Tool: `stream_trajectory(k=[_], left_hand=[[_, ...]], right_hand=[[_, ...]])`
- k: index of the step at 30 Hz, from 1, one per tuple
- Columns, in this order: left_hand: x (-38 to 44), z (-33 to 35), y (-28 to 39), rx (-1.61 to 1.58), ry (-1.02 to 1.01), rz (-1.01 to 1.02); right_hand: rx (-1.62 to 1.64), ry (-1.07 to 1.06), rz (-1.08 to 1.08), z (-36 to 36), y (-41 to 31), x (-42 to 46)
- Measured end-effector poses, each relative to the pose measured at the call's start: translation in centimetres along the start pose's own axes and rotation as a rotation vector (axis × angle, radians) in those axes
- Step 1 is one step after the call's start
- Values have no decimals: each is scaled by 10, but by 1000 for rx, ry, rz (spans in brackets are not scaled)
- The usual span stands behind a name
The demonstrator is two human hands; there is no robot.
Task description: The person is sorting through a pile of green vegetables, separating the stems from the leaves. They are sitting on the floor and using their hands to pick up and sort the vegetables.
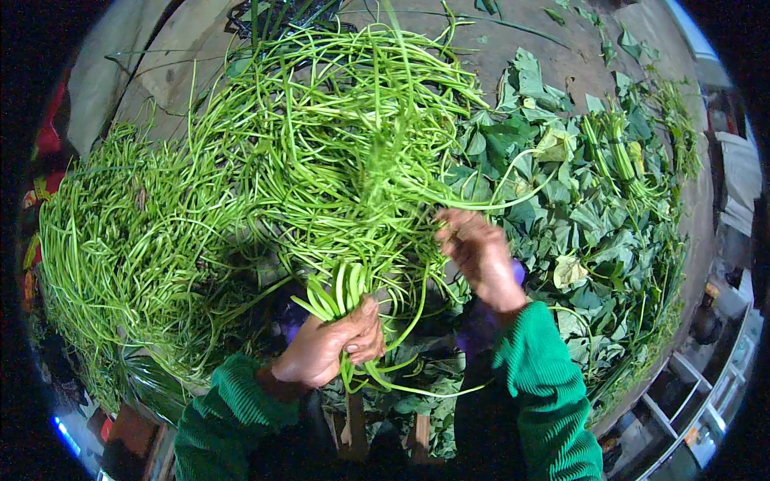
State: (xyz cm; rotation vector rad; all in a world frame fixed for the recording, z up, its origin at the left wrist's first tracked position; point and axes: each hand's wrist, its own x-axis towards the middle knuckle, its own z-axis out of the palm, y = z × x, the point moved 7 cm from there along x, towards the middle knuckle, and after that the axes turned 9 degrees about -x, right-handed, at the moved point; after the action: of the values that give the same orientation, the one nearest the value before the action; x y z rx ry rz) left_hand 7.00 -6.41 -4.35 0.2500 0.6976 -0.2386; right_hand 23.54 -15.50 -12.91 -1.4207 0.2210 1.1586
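Note:
My left hand [340, 343] is closed around a bunch of thick green stems [344, 291], whose thin ends hang below the fist. To its right, my right hand [478, 255] is blurred, near the lower right side of a large tangled heap of long green stems [337, 132]. Its fingers are curled by some stems, and whether they grip any is unclear. Beyond that hand spreads a pile of green leaves [592, 222]. A tied bundle of stems [622, 153] rests on those leaves.
Another dense heap of thin green stems [138, 240] fills the left side. Black plastic [295, 15] lies at the top, on a brownish surface [577, 54]. Long palm-like leaves [150, 382] are at lower left. Wooden pieces [355, 421] stand among leaves close before me.

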Motion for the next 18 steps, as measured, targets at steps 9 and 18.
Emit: stream_trajectory(k=[9, 18], left_hand=[[0, -6, -5, -4, 28, -31], [3, -3, 0, 26, 28, 5]], right_hand=[[-991, 124, -558, 12, -22, 5], [-1518, 127, -1034, 33, -28, 4]])
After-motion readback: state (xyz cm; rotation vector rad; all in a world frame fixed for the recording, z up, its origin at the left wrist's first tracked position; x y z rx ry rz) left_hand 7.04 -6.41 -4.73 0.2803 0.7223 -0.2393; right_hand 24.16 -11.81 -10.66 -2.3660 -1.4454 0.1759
